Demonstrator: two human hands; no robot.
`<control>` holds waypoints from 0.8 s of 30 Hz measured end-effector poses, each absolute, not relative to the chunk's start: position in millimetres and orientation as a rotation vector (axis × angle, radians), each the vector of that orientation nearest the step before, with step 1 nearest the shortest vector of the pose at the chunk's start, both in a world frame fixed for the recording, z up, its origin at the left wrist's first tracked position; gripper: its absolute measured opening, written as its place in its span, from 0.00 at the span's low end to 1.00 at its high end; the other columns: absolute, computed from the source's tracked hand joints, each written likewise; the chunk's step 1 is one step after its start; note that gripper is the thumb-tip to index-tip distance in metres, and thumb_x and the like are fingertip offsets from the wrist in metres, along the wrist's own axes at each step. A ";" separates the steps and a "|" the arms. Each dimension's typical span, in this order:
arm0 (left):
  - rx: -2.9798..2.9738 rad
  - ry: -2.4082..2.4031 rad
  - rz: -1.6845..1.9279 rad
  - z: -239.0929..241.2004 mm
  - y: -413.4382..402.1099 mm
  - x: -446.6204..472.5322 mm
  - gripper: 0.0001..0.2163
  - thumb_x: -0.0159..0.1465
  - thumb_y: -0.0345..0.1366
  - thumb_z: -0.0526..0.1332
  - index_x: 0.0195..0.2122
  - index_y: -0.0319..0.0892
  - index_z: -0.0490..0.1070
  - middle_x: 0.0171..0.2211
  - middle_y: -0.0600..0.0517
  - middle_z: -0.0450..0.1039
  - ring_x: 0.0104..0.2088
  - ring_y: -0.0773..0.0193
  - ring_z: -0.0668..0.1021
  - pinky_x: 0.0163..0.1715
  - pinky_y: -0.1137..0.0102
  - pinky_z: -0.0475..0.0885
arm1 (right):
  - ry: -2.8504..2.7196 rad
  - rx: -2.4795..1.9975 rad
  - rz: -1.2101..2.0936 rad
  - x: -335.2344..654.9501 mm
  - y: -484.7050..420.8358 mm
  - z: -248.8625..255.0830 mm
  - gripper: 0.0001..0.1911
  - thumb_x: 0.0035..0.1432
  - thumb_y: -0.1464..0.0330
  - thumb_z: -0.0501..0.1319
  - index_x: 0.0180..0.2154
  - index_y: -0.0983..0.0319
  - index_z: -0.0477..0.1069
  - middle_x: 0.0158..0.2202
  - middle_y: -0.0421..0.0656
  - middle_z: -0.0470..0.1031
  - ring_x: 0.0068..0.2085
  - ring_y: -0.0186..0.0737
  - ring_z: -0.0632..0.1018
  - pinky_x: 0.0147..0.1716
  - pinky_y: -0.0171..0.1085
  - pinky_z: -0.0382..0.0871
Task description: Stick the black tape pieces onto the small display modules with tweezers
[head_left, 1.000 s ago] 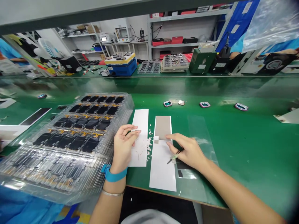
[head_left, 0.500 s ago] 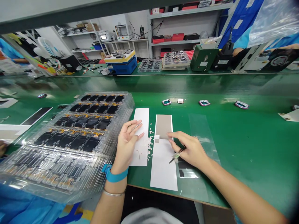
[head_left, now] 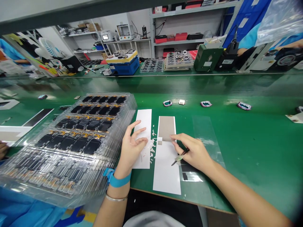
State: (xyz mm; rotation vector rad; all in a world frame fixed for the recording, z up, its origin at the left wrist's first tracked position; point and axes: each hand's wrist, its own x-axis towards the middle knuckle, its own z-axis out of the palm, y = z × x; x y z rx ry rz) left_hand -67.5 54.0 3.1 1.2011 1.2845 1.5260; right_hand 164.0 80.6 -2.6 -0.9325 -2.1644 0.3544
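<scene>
My left hand (head_left: 132, 146) hovers over a white paper strip (head_left: 145, 119), its fingers apart and nothing visible in them. Tiny white scraps (head_left: 152, 146) lie along that strip's right edge. Held in my right hand (head_left: 193, 149) is a slim black pointed tool, apparently tweezers (head_left: 175, 161), with clear greenish tape around it. Thumb and index fingertips of this hand come close together at the lower right edge of a grey-brown adhesive sheet (head_left: 167, 126) on a long white backing (head_left: 167, 170). A small white-and-grey piece (head_left: 160, 141) sits at the sheet's lower left corner.
Stacked clear trays (head_left: 118, 132) with black screens stand at left. Small watch-like frames (head_left: 206, 103) and a white piece (head_left: 181, 102) line the green bench (head_left: 255, 151). Clear film (head_left: 205, 132) lies right of the backing. Another person's hand (head_left: 3, 149) shows at far left.
My left hand has turned slightly, with its thumb shifting right and its fingers spreading differently. My right hand stays at the grey-brown sheet's edge, still holding the tweezers.
</scene>
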 end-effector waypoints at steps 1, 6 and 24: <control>1.213 1.286 1.521 2.6 54.1 -67.3 0.27 0.53 0.26 0.67 0.53 0.50 0.66 0.65 0.48 0.56 0.57 0.52 0.73 0.39 0.71 0.78 | -2.164 -0.934 0.356 164.2 80.9 -3.3 0.12 0.64 0.71 0.55 0.46 0.57 0.73 0.38 0.40 0.81 0.25 0.32 0.76 0.24 0.33 0.69; 1.271 1.307 1.487 1.8 54.6 -67.3 0.31 0.51 0.26 0.68 0.56 0.50 0.65 0.64 0.47 0.60 0.50 0.58 0.76 0.43 0.69 0.75 | -2.157 -0.936 0.364 165.9 81.6 -6.7 0.12 0.64 0.72 0.55 0.47 0.57 0.73 0.38 0.40 0.81 0.25 0.31 0.76 0.23 0.33 0.68; 1.486 1.576 1.564 0.3 56.2 -69.7 0.14 0.53 0.29 0.69 0.40 0.43 0.71 0.33 0.55 0.66 0.34 0.64 0.71 0.36 0.71 0.68 | -2.152 -0.906 0.380 166.1 82.1 -6.9 0.12 0.65 0.73 0.56 0.48 0.59 0.73 0.38 0.41 0.79 0.29 0.31 0.76 0.25 0.32 0.67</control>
